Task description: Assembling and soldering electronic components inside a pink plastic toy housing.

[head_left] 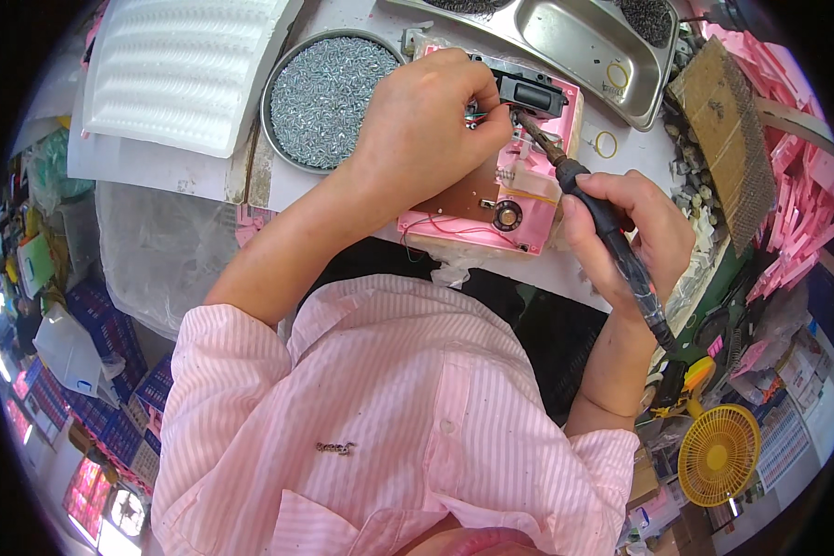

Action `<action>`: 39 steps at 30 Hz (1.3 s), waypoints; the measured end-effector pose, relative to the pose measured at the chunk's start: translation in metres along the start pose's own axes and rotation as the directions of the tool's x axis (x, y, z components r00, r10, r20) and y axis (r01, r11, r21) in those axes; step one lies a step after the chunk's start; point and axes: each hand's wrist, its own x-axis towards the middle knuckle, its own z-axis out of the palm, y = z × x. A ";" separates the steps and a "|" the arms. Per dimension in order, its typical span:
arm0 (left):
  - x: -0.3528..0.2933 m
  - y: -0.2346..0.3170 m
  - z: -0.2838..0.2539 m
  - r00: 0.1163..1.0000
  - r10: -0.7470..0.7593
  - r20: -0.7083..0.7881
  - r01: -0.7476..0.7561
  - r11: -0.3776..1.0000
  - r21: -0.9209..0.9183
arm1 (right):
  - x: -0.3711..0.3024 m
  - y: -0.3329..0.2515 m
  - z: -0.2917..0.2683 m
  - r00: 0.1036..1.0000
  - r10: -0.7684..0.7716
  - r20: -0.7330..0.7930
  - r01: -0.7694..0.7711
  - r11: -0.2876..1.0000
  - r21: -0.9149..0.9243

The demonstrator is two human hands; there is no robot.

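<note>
My right hand [653, 236] is closed around the dark handle of a soldering iron [609, 225], which slants up and to the left. The iron's tip comes close to my left fingertips, beside a black rectangular part [533, 95]. My left hand [431, 116] reaches over a pink plastic housing [468, 232] with its thumb and fingers pinched together. Thin coloured wires show by those fingertips, but what they grip is hidden. Inside the housing are a brown board [463, 193], a round dark part [507, 216], a spring and loose red wires.
A round metal pan [333, 102] of small silvery pieces stands left of my left hand. Beyond it lies a white ridged tray [181, 69]. A steel compartment tray [574, 42] is at the back. Pink plastic pieces [796, 157] are piled right; a yellow fan [719, 454] stands lower right.
</note>
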 end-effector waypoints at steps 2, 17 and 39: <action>0.000 0.001 -0.001 1.000 -0.016 0.012 0.016 1.000 0.019 | -0.001 0.000 -0.001 1.000 -0.011 -0.008 0.011 1.000 -0.019; -0.002 -0.003 0.002 0.999 0.021 -0.027 -0.022 0.999 -0.030 | -0.004 -0.011 -0.011 1.000 0.004 -0.028 -0.005 0.999 -0.040; -0.001 0.015 -0.014 0.993 0.094 -0.075 -0.085 0.990 0.109 | -0.076 -0.002 -0.053 0.930 0.129 -0.344 -0.074 0.983 0.168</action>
